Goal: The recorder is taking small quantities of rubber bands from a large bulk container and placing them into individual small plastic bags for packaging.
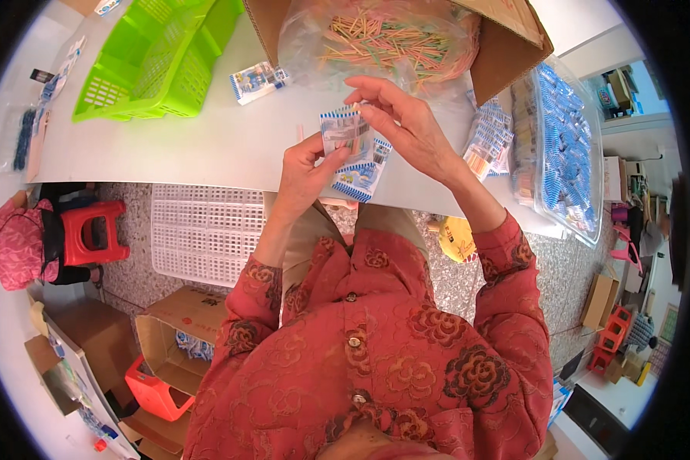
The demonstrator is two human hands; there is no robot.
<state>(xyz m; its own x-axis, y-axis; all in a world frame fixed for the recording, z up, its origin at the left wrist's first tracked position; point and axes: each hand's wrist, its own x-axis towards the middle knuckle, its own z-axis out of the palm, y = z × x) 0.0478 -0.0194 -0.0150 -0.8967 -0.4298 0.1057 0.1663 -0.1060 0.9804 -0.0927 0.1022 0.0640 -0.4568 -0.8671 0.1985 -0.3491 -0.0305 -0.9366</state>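
Far to the left of the fingers, a green plastic basket [157, 57] lay on the white counter [207, 149], and it looked empty as far as the picture showed. Nearer, up and to the left of the fingers, one small printed packet [257, 81] lay alone on the counter.

The left hand [303, 172] held a small blue-and-white sachet [343, 132] from below; its thumb and fingers were pressed on the lower edge of the sachet. A second sachet [364, 178] of the same kind sat just under the first one, partly hidden behind the hands. The right hand [406, 126] came from above, and its fingertips [360, 107] pinched the top edge of the held sachet. I could not tell whether a stick was already between these fingers.

Just above the fingers stood a clear bag of thin coloured sticks [383, 38] inside a cardboard box [506, 46], and the bag seemed quite full. To the right of the fingers, a small pile of finished-looking sachets [489, 142] rested on the counter, and further right a big clear bag [563, 146] held many blue packets. So I judge that some part of the packing was done, while many sticks remained.
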